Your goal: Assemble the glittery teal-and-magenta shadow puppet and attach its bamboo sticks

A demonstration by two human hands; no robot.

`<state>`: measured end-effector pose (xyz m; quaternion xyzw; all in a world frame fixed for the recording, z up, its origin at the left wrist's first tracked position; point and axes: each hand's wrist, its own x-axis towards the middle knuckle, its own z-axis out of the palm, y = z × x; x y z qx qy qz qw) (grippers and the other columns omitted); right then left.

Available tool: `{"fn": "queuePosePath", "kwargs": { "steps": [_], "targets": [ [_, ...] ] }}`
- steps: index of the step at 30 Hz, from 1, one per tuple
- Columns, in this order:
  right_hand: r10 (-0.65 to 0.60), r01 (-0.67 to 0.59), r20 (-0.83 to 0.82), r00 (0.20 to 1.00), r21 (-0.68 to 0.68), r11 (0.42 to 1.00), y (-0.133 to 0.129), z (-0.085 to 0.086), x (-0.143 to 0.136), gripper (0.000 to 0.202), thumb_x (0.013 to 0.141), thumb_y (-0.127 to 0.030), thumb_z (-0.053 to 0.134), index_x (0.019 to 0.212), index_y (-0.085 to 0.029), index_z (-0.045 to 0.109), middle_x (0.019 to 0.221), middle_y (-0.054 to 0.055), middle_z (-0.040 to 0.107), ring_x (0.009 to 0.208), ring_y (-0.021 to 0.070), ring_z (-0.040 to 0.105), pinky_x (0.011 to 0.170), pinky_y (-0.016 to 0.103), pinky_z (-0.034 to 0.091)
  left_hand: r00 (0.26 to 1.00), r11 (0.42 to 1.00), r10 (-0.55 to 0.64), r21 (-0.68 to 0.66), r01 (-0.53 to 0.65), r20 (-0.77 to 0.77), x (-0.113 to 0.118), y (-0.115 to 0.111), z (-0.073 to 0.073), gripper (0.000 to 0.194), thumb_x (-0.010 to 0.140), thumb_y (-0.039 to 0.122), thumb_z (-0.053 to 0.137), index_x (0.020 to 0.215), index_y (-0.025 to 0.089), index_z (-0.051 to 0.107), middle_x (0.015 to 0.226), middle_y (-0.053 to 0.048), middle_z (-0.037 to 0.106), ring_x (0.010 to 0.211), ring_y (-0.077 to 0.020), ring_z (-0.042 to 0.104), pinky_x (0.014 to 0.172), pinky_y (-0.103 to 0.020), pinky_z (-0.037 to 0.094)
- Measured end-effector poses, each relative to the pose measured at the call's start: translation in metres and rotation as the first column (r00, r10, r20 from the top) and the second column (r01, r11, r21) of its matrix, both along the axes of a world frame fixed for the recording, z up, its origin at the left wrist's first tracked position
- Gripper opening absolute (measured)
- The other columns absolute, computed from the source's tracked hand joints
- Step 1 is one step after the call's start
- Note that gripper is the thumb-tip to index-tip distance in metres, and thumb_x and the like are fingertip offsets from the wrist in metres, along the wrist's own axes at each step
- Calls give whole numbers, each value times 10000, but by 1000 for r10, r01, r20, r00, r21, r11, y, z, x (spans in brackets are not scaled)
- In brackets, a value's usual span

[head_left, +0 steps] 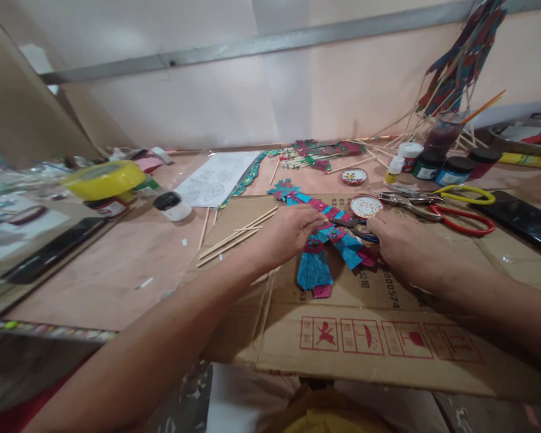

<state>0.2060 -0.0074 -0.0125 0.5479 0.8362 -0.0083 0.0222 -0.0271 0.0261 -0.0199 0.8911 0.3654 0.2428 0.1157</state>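
Observation:
A blue and pink paper figure (314, 264) lies on the cardboard sheet (279, 325). My left hand (300, 231) is closed at the figure's middle, with fingertips pinched; what lies between them is too small to name. From the right, my right hand (390, 240) grips the blue-handled pliers (349, 224), whose dark jaws point left toward my left fingertips over the figure. Just behind the pliers sits a round lid (366, 206) holding small beads. Several thin wooden sticks (234, 237) rest left of my left hand.
Red-handled pliers (460, 222), yellow-handled scissors (466, 193) and a black phone (518, 222) lie at right. Paint jars (453, 171) stand behind them. A drawing sheet (216, 177), a white jar with a black lid (174, 207) and a yellow tape roll (103, 179) are at left.

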Motion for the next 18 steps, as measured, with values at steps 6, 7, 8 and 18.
{"fn": "queuePosePath", "kwargs": {
  "steps": [6,7,8,18],
  "targets": [
    [-13,12,27,1000,35,999,-4,1,-4,209,921,-103,405,917,-159,605,938,106,656,809,207,606,662,297,392,1000,1000,11,4,-11,25,0,-1,0,229,943,209,492,904,157,711,827,-59,718,828,-161,670,787,-259,505],
    [-15,14,29,999,31,999,-4,1,-5,204,922,-101,407,919,-157,603,946,105,655,817,209,607,663,297,390,1000,1000,5,18,-5,31,0,-1,-1,223,940,201,496,897,153,710,823,-60,717,824,-160,669,783,-258,503],
    [-16,15,30,999,24,1000,-5,1,-5,197,924,-101,411,920,-155,601,952,105,655,822,209,608,661,296,388,999,999,-5,35,4,36,0,-1,-1,219,938,191,499,892,146,708,819,-62,716,822,-158,667,778,-255,501],
    [-25,25,-1,1000,-13,1000,-4,2,-5,192,942,-107,410,926,-153,596,956,107,657,817,202,603,650,288,369,998,993,-40,116,34,52,-2,1,-7,214,944,203,498,903,141,698,828,-64,712,820,-154,657,748,-240,486]
  ]
}}
